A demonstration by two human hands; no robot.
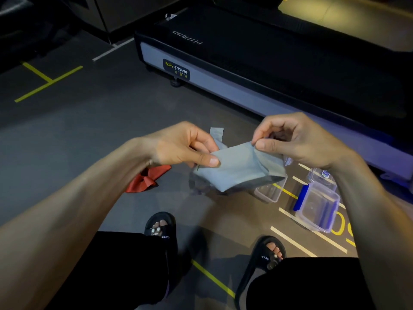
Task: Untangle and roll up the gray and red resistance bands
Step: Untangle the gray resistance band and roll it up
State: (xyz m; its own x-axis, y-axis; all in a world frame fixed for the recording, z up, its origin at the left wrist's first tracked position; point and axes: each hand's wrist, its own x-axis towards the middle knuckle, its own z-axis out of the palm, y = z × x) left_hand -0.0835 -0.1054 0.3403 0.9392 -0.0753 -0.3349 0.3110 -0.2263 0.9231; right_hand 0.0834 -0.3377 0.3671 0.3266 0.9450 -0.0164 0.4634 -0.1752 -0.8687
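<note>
Gray band (237,168) pinched by left hand (178,146) and right hand (299,142); roll risks loosening. Red band (145,179) crumpled on floor (67,135).

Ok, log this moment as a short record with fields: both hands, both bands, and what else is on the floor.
left hand: left hand pinches one end of the gray band, thumb on top
right hand: right hand pinches the band's other upper edge
gray band: held above the floor, folded over, not yet rolled
red band: red band lies crumpled on the floor, untouched
containers: clear plastic containers on the floor to the right
background: treadmill behind the hands
</note>
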